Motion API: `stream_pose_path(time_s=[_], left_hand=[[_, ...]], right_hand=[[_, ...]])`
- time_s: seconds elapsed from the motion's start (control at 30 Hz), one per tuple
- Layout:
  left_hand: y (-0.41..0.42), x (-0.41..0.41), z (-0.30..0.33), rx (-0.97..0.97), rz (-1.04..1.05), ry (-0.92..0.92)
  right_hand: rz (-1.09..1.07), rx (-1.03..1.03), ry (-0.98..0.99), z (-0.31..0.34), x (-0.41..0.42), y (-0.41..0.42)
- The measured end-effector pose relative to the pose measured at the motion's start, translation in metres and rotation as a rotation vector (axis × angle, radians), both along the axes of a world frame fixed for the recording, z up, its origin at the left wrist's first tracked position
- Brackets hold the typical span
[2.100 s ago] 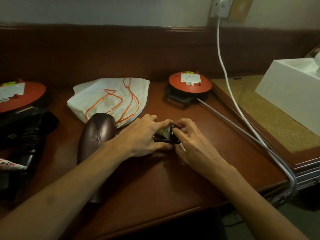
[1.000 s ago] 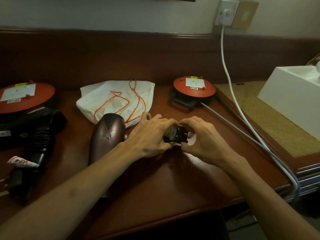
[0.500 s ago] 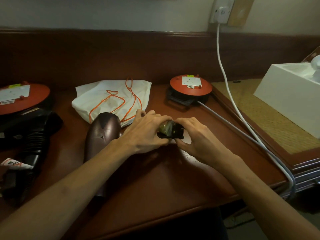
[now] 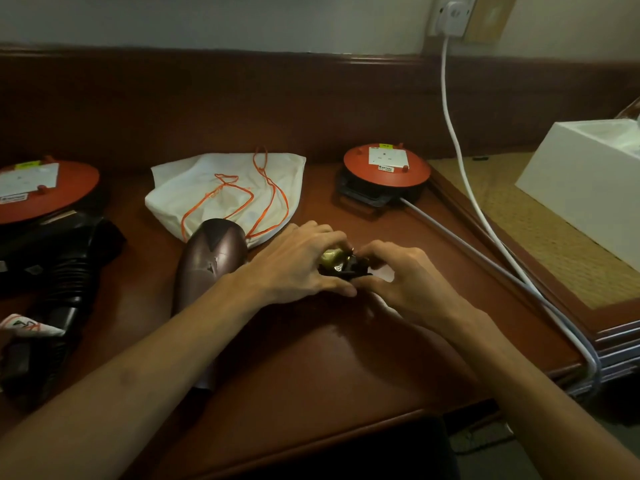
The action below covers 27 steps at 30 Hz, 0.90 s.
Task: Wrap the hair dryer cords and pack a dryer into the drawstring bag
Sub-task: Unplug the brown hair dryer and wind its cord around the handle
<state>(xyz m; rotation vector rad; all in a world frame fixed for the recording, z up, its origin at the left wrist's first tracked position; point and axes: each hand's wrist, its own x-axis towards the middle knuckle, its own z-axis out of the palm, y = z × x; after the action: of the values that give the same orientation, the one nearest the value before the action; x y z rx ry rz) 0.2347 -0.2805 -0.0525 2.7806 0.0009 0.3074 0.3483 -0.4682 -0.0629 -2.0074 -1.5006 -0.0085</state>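
Mid-frame, my left hand and right hand both pinch a dark cord bundle, wrapping unfinished, I judge. Brown dryer unpacked; bag flat behind it.

Your left hand and right hand cover most of the small black object, so you cannot tell what it is. Your forearm hides the brown hair dryer's lower end. The left edge cuts the red disc.
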Motion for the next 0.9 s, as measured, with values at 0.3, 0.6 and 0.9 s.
stream_pose_path(time_s=[0.3, 0.6, 0.9], left_hand=[[-0.002, -0.006, -0.002, 0.114, -0.121, -0.158], [-0.004, -0.01, 0.008, 0.043, -0.116, -0.075], [0.0, -0.012, 0.004, 0.064, -0.134, -0.09]], right_hand=[[0.013, 0.132, -0.279, -0.02, -0.008, -0.01], [-0.029, 0.306, -0.11, -0.021, -0.017, -0.008], [-0.05, 0.181, -0.482, -0.021, -0.018, -0.006]])
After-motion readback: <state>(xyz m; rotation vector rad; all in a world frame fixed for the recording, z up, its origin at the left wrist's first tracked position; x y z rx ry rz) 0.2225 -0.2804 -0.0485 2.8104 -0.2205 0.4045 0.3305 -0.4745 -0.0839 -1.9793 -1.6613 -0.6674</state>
